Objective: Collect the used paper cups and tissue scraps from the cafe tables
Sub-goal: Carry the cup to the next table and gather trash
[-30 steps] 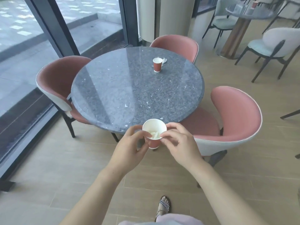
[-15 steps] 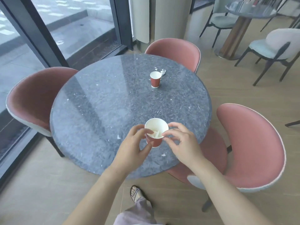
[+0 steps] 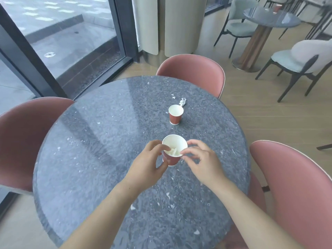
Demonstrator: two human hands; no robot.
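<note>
Now that the left hand [image 3: 145, 164], clamped round the held cup [image 3: 170, 159], and the right hand [image 3: 203, 162], pinching its rim, have moved from the near edge of the counter [image 3: 89, 159] to its middle, the second cup [image 3: 175, 115] at 12 o'clock and the tissue scrap [image 3: 182, 101] at 1 look reachable, with pink chairs [image 3: 296, 186] flanking at 3 and 9.

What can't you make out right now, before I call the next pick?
Head view:
- Right hand: fingertips at the held cup rim; pinching rim or scrap unclear.
- Standing cup: bottom hidden by its near wall.
- Far table: items too small, blurred.
- Left hand covers the held cup's side.
</note>
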